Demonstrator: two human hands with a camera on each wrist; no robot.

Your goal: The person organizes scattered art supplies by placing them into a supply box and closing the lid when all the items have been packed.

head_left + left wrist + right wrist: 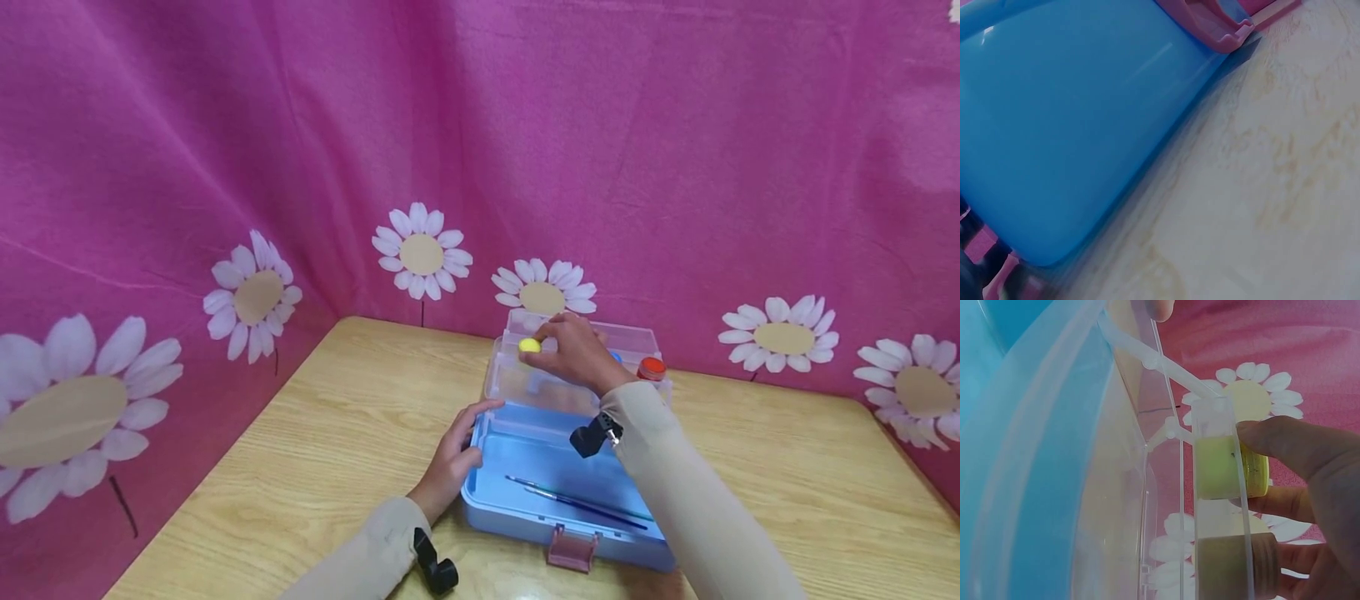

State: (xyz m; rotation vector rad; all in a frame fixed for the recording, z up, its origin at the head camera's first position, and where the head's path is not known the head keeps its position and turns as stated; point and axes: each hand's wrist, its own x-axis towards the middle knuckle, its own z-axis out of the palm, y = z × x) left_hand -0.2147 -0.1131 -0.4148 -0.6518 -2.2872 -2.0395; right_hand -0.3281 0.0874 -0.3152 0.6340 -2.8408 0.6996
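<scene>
A light-blue plastic box (510,450) stands with its lid raised, a clear tray (525,379) lifted at its back. My right hand (573,350) reaches over that tray. Its thumb and fingers pinch the yellow lid of a small jar (1257,469); in the right wrist view the jar's body is within the clear tray. Against the box's left rim rests my left hand (450,462), index finger stretched to the back corner and thumb at the edge. Two thin paintbrushes (585,504) lie inside the box. The left wrist view shows the box's outer wall (1079,125).
A jar with a red lid (652,368) is at the tray's right end. Another jar (1229,565) sits beside the yellow one. The pink latch (572,550) hangs at the box's front. Behind the wooden table (360,408) hangs a flowered magenta cloth (637,167).
</scene>
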